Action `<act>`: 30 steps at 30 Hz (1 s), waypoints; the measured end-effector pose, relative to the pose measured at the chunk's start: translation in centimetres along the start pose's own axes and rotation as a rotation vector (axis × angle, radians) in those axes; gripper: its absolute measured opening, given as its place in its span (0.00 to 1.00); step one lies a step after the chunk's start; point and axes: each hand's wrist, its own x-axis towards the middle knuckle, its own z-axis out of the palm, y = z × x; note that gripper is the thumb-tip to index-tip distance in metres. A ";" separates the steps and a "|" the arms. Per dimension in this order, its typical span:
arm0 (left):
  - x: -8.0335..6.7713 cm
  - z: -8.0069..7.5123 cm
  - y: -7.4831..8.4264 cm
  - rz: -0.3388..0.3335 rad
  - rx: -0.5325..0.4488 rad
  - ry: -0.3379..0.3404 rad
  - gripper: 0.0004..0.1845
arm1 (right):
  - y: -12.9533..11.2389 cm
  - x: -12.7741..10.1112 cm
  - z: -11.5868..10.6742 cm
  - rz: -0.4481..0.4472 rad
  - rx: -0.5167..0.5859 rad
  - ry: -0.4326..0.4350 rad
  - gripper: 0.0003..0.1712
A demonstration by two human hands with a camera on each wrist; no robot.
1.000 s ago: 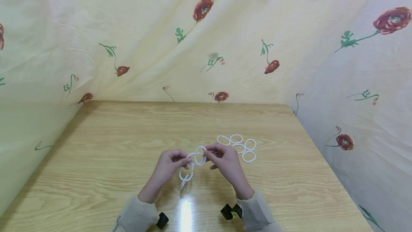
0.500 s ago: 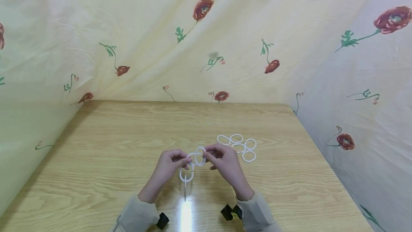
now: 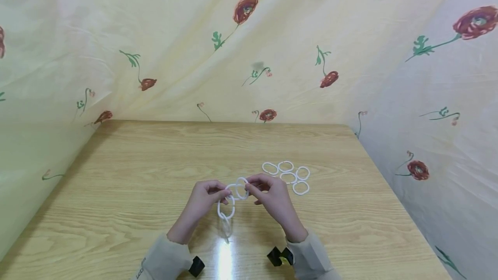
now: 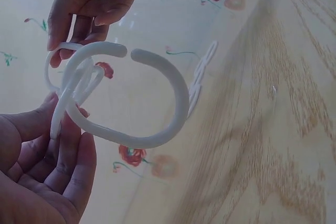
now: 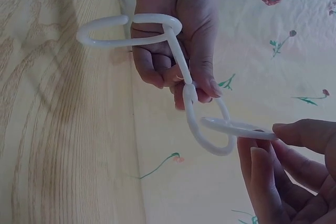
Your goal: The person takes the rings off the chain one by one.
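My left hand (image 3: 208,195) pinches a white plastic open ring (image 5: 197,132) between thumb and fingers. My right hand (image 3: 272,193) pinches another white ring (image 5: 239,129), looped through the left one. Below the left fingers hangs a linked ring (image 3: 219,208), with a further ring (image 4: 181,87) dangling from it. That lowest ring shows a small gap between its ends in both wrist views. Together they form a short chain above the table. In the left wrist view the held rings overlap near the fingertips, so whether the right-hand ring's gap is closed cannot be told.
Several loose white rings (image 3: 301,188) lie grouped on the wooden table (image 3: 163,150), just beyond my right hand. Flower-patterned cloth (image 3: 175,55) hangs behind the table and along both sides. Light reflects off the wood (image 3: 224,258) between my forearms.
The lowest ring of the chain has swung and turned, from tilted to edge-on to a wider view. Both hands keep their grips and have barely moved.
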 end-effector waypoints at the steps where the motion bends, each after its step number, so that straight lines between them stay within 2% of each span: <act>1: 0.0 0.0 0.0 -0.002 -0.003 0.000 0.10 | 0.0 0.0 0.0 -0.003 -0.003 -0.002 0.10; 10: 0.1 -0.1 -0.1 -0.053 -0.012 0.025 0.11 | 0.2 0.0 -0.1 -0.012 -0.015 0.003 0.08; 17: 0.0 -0.2 -0.2 -0.054 -0.017 0.021 0.11 | 0.4 0.1 -0.2 0.011 0.000 0.032 0.08; 30: -0.2 -0.3 -0.2 -0.054 -0.019 0.027 0.11 | 1.3 0.5 -0.6 0.120 0.143 0.067 0.08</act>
